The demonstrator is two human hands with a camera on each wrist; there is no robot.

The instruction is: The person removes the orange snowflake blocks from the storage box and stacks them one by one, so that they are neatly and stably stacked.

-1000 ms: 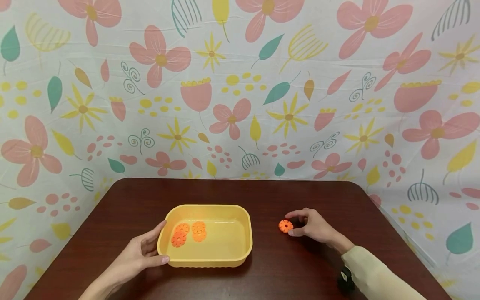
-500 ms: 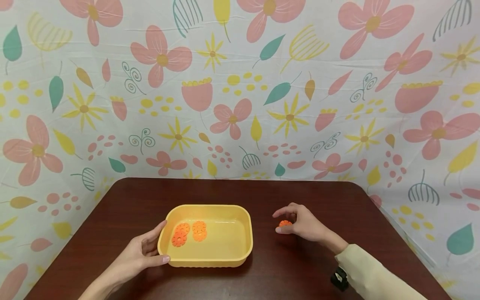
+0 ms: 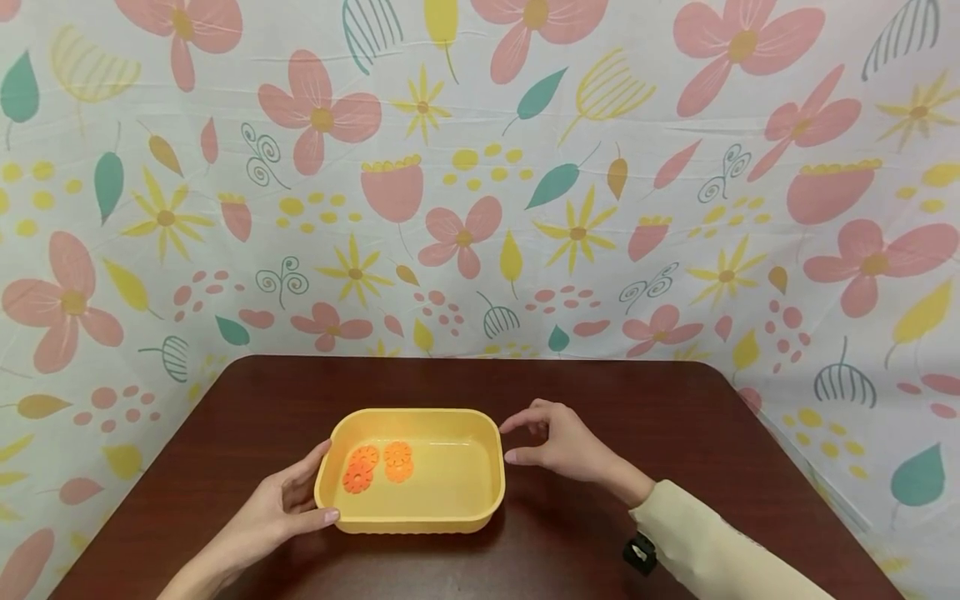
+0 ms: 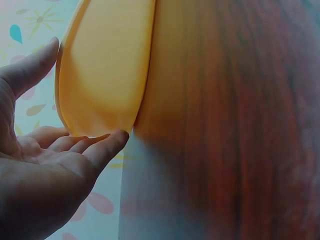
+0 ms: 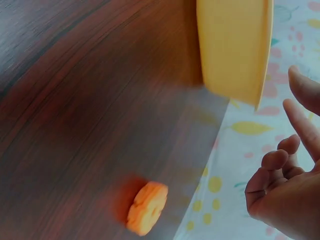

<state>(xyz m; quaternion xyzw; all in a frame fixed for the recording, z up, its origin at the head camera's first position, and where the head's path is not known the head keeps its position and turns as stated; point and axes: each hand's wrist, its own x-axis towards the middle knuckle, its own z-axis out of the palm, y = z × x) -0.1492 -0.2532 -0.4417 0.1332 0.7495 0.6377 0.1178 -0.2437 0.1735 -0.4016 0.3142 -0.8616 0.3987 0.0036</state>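
Note:
A yellow plastic basin (image 3: 457, 492) stands on the table, with several orange notched discs (image 3: 358, 477) lying flat in its left half. My left hand (image 3: 273, 508) holds its left end, thumb at the near corner and fingers along the outer wall. My right hand (image 3: 562, 442) is just beside the basin's right end, thumb and index finger apart, holding nothing. In the right wrist view, an orange notched disc (image 5: 147, 209) is on the table away from the fingers. It is hidden behind the right hand in the head view.
The dark red-brown wooden table (image 3: 600, 383) has rounded far corners. Behind it hangs a white cloth (image 3: 480, 108) printed with flowers and leaves. A small black device (image 3: 640, 553) sits at the right wrist, below the beige sleeve (image 3: 712, 533).
My right hand has moved left, from the orange disc on the table to beside the basin's right end, without carrying the disc. The left hand and basin have stayed in place.

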